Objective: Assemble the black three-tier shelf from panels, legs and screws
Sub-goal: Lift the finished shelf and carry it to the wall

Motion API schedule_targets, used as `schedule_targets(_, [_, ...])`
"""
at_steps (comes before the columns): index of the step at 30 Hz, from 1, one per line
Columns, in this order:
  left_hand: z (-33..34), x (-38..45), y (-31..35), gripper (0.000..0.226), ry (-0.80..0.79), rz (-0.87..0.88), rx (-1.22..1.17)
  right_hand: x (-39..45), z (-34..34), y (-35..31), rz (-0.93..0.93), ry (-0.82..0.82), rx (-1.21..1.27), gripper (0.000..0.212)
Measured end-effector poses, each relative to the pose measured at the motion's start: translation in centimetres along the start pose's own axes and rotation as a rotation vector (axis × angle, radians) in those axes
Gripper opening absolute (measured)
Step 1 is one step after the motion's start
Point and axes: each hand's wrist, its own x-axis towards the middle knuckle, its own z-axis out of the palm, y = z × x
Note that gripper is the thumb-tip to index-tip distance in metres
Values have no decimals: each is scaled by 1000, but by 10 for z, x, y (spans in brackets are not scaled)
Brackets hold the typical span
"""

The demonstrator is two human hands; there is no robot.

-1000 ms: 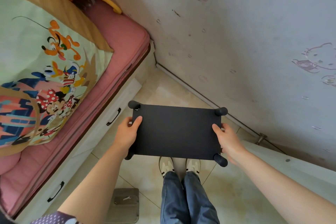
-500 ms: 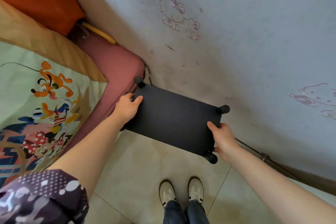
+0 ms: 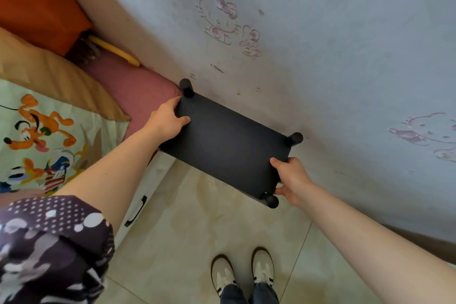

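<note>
My left hand and right hand gripping opposite ends of the flat black rectangular shelf, its long edge against the grey wall, beside the pink mattress

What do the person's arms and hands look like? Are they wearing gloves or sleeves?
No gloves: the left hand and right hand are bare, and so are both forearms. Only a short dark sleeve with white dots and blotches shows, on the left arm.

The wall stands just beyond both hands, the bed beside the left hand. Bare floor lies open below them.
</note>
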Motion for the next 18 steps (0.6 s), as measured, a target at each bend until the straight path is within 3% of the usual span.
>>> schedule_targets(13, [-8, 3, -11, 58, 84, 62, 266, 2, 6, -5, -31, -33, -9, 30])
schedule_targets(15, [-9, -9, -26, 50, 191, 55, 173, 0, 6, -3, -46, -14, 2, 26])
schedule_targets(18, [-1, -36, -51, 59, 366, -43, -203, -4, 7, -2, -59, 1, 19, 19])
